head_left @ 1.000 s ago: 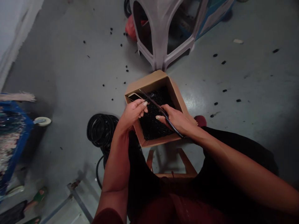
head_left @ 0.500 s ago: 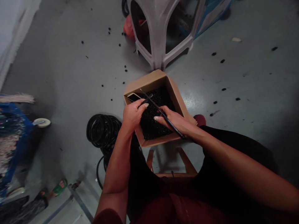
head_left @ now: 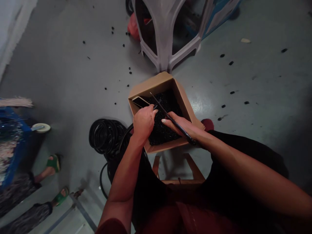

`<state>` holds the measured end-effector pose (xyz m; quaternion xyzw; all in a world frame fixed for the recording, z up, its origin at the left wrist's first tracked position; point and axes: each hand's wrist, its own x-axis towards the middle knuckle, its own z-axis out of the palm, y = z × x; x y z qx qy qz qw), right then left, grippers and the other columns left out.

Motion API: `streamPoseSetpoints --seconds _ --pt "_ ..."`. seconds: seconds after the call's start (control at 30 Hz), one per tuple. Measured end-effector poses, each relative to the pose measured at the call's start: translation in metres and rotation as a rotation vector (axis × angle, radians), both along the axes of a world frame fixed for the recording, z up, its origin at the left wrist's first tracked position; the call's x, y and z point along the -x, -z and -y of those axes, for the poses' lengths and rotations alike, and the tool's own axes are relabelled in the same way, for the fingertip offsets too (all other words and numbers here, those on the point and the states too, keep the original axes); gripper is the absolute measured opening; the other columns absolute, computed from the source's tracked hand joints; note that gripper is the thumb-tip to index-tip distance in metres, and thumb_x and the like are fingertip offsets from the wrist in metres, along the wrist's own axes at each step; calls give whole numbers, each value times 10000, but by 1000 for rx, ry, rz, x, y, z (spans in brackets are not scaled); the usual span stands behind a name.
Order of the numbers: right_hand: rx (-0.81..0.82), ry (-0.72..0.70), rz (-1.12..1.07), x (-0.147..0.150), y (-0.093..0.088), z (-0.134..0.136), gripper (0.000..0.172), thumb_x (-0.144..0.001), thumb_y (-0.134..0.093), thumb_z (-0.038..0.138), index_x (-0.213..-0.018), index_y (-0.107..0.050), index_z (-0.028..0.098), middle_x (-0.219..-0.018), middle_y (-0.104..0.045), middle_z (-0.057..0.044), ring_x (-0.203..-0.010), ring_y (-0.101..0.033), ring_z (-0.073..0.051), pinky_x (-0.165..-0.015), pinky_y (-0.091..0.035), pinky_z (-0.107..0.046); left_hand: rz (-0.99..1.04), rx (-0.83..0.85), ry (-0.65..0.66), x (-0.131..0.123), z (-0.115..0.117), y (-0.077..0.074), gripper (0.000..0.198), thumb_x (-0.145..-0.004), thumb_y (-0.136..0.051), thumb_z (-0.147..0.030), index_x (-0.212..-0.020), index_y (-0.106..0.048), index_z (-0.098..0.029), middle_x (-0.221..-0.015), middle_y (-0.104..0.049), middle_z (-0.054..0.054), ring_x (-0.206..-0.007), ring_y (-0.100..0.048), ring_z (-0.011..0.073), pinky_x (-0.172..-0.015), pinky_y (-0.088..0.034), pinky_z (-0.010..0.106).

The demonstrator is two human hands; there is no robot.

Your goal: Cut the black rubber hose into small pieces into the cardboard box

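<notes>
The right hand (head_left: 176, 126) pinches a thin black rod (head_left: 186, 136) over a cardboard box (head_left: 156, 83) heaped with black rubber bits (head_left: 163, 130); the left hand (head_left: 144, 122) curls nearby, grip unclear. A black tubing coil (head_left: 106, 136) lies left of the box.

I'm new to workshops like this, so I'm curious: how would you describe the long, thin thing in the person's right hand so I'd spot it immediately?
Find the open brown cardboard box on the grey floor, heaped with small black pieces. Above it, the person's right hand grips a long, thin black rod. Unlike the loose pieces or the coiled black tubing beside the box, it runs straight and narrows to a fine point.
</notes>
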<state>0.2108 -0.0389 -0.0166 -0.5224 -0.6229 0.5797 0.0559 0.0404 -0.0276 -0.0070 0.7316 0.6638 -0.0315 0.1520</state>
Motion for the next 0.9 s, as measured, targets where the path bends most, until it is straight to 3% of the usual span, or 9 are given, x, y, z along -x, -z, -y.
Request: streamPoseSetpoints --seconds 0.13,0.4,0.53,0.67,0.8,0.9 --pt "-26 3 -12 -3 -3 1 284 -935 -386 472 -871 -463 206 -760 -570 -29 -695 -538 -177 -636 -386 -292 21 13 15 2 1 2 327 -977 -363 -320 -1010 -639 -149 -955 -693 121 -909 -635 251 -753 -429 301" --pt "-30 -18 106 0 9 -1 291 -915 -403 507 -871 -447 223 -737 -598 -47 -671 -548 -202 -603 -353 -282 59 31 0 4 0 2 328 -973 -366 -328 -984 -640 -148 -961 -691 121 -899 -630 242 -758 -420 297" --pt "-71 -52 151 -1 11 -2 308 -907 -399 530 -898 -458 228 -710 -588 -43 -642 -531 -207 -579 -329 -278 145 73 -71 5 -2 0 298 -956 -404 -304 -1039 -641 -144 -1039 -692 131 -946 -627 254 -807 -425 323" --pt "-141 -68 188 -2 13 -2 317 -906 -405 527 -962 -482 225 -712 -589 -39 -653 -543 -213 -573 -316 -272 335 150 -154 12 -6 -6 250 -937 -442 -302 -966 -640 -152 -939 -694 89 -862 -618 203 -778 -426 294" --pt "-230 -74 167 -3 13 -3 292 -908 -419 498 -961 -485 218 -795 -612 -50 -700 -554 -210 -585 -314 -270 668 305 -205 24 -7 -11 352 -953 -376 -362 -769 -596 -157 -712 -614 28 -623 -534 118 -645 -420 243" --pt "-259 -67 140 -5 11 -4 274 -903 -439 480 -949 -480 214 -843 -615 -53 -725 -556 -207 -602 -328 -275 882 393 -234 29 -6 -12 358 -932 -414 -414 -744 -579 -158 -693 -579 16 -598 -500 96 -599 -418 219"
